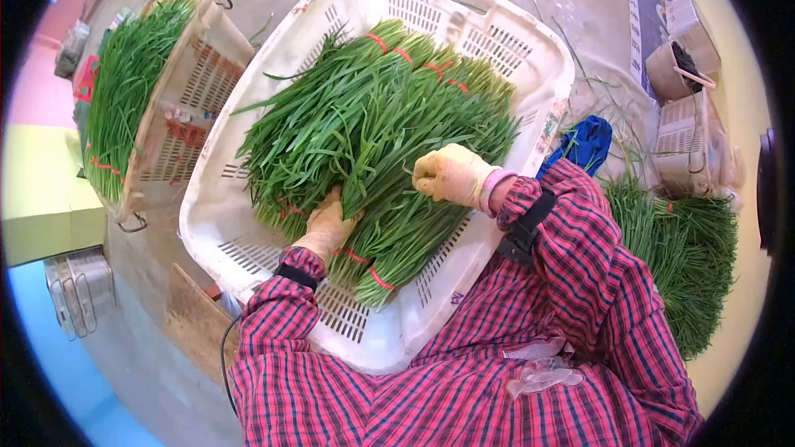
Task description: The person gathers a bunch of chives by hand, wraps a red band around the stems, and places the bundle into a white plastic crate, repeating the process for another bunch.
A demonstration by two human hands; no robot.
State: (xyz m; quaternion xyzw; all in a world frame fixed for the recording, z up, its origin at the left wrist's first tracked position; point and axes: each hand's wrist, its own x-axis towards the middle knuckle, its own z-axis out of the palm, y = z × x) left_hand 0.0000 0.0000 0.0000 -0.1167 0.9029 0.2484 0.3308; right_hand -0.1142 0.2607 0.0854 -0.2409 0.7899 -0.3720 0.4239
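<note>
2 gloved hands down on the banded chive bundles (pixel 373 141) filling the white basket (pixel 530 58): left hand (pixel 327 228) spread flat near the near edge, right hand (pixel 451 174) fisted mid-pile; best pressed evenly, stems aligned.

No text can be read anywhere. The white crate (pixel 542 83) bears small printed marks on its rim. They are too blurred to make out.

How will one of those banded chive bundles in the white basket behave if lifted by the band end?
Probably floppy: the chive bundles are long thin leaves, tied with red bands only near the ends. Loose tips already splay sideways, so they would likely droop. Likely light singly. The left hand and right hand press on them in the white basket.
</note>
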